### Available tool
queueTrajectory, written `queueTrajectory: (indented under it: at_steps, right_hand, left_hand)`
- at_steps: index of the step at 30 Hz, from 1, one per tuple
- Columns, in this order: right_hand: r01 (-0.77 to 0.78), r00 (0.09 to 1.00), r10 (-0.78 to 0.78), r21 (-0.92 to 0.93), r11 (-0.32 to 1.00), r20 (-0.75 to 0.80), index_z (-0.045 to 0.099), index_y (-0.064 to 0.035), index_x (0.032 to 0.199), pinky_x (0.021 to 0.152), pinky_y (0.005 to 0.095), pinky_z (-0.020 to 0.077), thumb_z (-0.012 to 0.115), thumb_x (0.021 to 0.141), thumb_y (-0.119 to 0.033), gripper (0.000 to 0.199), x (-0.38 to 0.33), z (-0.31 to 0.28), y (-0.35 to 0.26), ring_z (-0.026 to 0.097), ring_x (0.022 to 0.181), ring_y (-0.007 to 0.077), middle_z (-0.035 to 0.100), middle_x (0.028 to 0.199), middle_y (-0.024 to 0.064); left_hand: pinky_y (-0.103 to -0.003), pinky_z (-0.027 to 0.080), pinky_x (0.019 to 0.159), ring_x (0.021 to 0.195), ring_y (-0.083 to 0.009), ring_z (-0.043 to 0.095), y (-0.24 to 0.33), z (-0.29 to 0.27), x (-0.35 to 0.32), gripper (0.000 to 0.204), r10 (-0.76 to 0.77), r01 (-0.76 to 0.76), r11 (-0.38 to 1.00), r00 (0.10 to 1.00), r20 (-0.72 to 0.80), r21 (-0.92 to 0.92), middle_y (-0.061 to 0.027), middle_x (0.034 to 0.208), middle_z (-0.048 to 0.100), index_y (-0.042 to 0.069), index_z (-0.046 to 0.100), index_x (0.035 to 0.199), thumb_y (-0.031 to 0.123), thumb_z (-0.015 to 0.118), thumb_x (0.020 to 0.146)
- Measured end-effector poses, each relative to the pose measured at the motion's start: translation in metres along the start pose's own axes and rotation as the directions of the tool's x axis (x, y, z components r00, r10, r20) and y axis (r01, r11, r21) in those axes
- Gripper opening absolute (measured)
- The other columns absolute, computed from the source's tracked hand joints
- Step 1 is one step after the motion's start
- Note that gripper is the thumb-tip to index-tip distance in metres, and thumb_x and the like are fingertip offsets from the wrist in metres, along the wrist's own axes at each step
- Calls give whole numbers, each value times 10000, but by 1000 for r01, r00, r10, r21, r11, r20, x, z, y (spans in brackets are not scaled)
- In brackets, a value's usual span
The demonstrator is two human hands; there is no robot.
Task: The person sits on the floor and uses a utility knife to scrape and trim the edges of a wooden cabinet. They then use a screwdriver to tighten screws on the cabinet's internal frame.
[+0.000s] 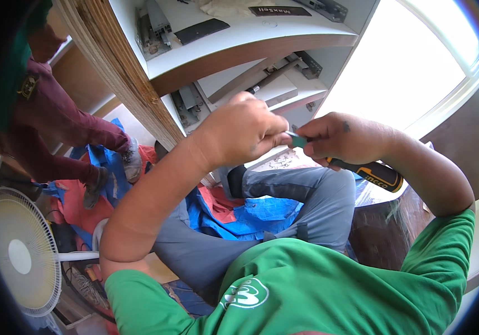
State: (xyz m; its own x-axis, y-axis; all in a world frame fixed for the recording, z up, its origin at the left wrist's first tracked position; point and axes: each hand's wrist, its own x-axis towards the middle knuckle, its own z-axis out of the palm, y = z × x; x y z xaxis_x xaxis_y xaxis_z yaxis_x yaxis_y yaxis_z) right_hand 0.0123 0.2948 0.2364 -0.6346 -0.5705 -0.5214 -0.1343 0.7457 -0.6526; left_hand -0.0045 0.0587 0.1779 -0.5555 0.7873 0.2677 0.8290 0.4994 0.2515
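Toward 12 o'clock, the left hand [242, 128] is pinching one end of a small green-and-grey piece [298, 141], which is sitting between both hands toward 2 o'clock. The right hand [346, 137] is gripping the other end with thumb and forefinger while its curled fingers are holding a black-and-yellow handle [374, 176], pointing toward 4 o'clock. White shelves [211, 58] are standing at 12, a fan [20, 256] at 8.

Black-handled tool [370, 174] in right fingers [317, 148]
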Motion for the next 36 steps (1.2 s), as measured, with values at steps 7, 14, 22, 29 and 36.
queueTrajectory:
  at_steps: [7,14,22,29,36]
  right_hand:
    - [-40,999,44,-135,990,21,671,-42,916,646,300,523,528,985,-250,261,0,6,9,651,674,115,667,713,19]
    - [-40,981,53,71,997,-186,620,-15,1054,649,281,536,515,1030,-325,328,15,8,41,653,681,121,622,766,45]
    - [92,977,-44,228,969,-207,531,-10,1067,562,260,499,608,986,-163,189,17,22,44,601,592,96,644,722,67]
    - [-119,975,134,91,989,-179,550,9,1136,617,291,519,572,978,-141,219,16,21,32,628,647,115,670,735,69]
    - [112,980,-123,-79,991,-157,488,-20,1416,669,294,517,544,990,-141,447,26,17,-15,630,685,127,662,779,75]
  left_hand:
    - [-395,433,1008,1079,-324,606,-10,24,-39,300,-69,90,996,879,-471,21,-112,1181,657,103,666,1126,230,747,867]
    - [-334,455,985,1082,-203,601,-10,70,-65,364,-637,269,687,669,-382,-675,-96,1184,633,41,541,1305,133,637,966]
    - [-469,323,1159,1403,-324,403,16,22,-29,458,-810,-588,105,417,-412,-802,-233,1469,438,-63,412,1349,135,558,964]
    - [-489,269,1198,1447,-355,343,35,11,-60,561,-857,-614,152,309,-413,-774,-267,1520,371,-100,329,1437,143,520,969]
    - [-423,306,1136,1392,-281,412,37,62,-54,546,-924,-452,172,234,-302,-875,-183,1495,452,4,355,1496,197,521,1013]
